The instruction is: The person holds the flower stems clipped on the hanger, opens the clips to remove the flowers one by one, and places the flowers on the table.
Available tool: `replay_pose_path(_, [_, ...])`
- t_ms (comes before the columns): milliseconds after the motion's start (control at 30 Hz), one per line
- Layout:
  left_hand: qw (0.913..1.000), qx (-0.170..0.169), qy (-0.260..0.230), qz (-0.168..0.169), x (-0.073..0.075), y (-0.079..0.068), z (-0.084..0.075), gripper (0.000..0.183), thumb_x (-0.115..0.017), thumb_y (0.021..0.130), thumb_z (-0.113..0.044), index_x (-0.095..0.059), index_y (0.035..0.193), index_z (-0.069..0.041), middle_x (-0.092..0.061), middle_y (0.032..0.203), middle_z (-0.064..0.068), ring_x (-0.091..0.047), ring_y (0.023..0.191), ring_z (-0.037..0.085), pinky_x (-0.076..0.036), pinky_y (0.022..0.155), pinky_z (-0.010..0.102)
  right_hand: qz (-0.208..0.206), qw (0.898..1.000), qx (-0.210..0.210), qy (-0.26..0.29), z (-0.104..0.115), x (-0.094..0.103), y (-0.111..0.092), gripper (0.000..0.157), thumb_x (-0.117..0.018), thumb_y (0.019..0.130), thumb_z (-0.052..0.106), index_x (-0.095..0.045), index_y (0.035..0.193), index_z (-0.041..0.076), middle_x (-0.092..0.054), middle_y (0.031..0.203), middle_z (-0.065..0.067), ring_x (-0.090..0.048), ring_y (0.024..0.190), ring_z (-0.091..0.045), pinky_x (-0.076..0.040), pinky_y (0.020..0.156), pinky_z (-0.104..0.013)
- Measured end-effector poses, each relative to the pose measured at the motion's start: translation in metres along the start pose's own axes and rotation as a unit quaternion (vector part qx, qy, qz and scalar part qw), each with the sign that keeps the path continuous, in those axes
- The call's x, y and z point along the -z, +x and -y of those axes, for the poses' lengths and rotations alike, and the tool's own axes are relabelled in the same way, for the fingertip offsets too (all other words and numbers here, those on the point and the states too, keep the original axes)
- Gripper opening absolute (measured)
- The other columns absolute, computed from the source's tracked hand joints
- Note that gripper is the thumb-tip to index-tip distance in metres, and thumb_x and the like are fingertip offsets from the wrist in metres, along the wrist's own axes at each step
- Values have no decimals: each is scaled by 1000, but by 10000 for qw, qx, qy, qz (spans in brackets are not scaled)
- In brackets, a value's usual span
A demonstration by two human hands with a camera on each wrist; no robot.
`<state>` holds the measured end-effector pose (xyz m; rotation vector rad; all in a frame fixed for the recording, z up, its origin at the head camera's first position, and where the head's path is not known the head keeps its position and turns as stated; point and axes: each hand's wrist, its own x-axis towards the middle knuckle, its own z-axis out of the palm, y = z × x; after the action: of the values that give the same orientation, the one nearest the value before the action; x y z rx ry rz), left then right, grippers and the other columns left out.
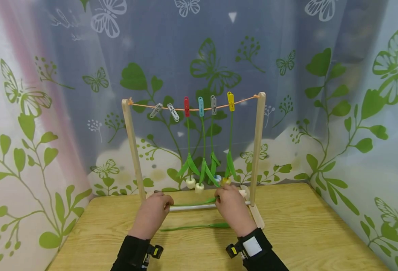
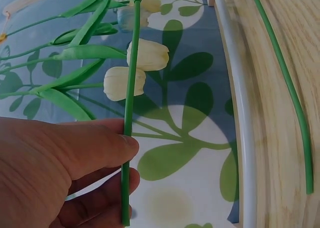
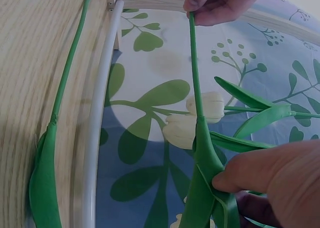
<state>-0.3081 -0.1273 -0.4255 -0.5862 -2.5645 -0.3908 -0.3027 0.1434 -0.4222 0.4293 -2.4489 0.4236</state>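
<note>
Flower with long green stem and green leaves (image 1: 192,204): held roughly level between both hands, apart from the smooth white tube (image 1: 199,207); bloom end hidden.
Left hand (image 1: 153,213): thumb and fingers pinch the stem near its bare tip, near the left post of the pale wooden frame (image 1: 133,150).
Right hand (image 1: 233,207): thumb and fingers grip the leafy section, near the right post.
Second green-stemmed flower (image 1: 192,227): lies on the pale wood-grain table (image 1: 80,241), near side of the tube; leafy end partly hidden by the right arm.
Orange cord (image 1: 244,100): spans both post tops, sagging at centre.
Loaded clips: red clip (image 1: 186,107), light blue clip (image 1: 201,107), grey clip (image 1: 214,105) and yellow clip (image 1: 231,101), above four hanging flowers (image 1: 203,145), blooms down.
Two whitish clips (image 1: 173,112): tilted on the cord, left of the red clip.
Open room: gap from left post to first hanging stem; wood surface from left arm to left table edge.
Table edges: sides and rear border the leaf-patterned curtain (image 1: 63,131).
</note>
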Motion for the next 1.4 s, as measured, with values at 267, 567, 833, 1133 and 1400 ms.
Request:
replay_pose_path(267, [10000,-5,-12,34,-4,-2,2,14,-81,89,-4,-80,92,-18,-66,84,-4,-67,75,15,-58,61,26,28,9999,103,-62,-1,-5,-1,13,-82,81,-4,-79,87,8,-72,85,-6,-67,80,-25,-60,73,-37])
replay_pose_path(567, [9997,65,-112,187,-5,-2,3,14,-80,89,-3,-81,92,-17,-65,81,-5,-66,72,14,-57,59,26,222,9997,15,-63,-1,-9,-2,12,-82,82,-3,-80,88,8,-72,86,-6,-67,81,-25,-61,70,-35])
replay_pose_path(833, [9986,145,-289,417,-4,-4,2,14,-77,92,-2,-81,95,-15,-65,82,-4,-65,72,14,-56,58,25,302,9995,-20,-69,-1,-10,-2,12,-80,82,-4,-80,87,7,-73,86,-6,-69,81,-25,-61,74,-37])
replay_pose_path(1133, [9971,153,-322,668,-4,-5,2,16,-78,91,-2,-80,94,-17,-67,83,-3,-65,74,14,-56,60,26,486,9987,-42,-120,-1,-13,-4,11,-81,80,-3,-80,84,7,-70,82,-4,-66,79,-23,-60,71,-35])
replay_pose_path(1400, [9972,147,-291,679,-7,-5,3,17,-78,90,-1,-79,92,-18,-67,82,-4,-66,74,14,-57,60,26,466,9988,50,-118,-2,-19,-5,12,-80,79,-5,-79,82,6,-71,80,-5,-66,75,-23,-58,70,-36])
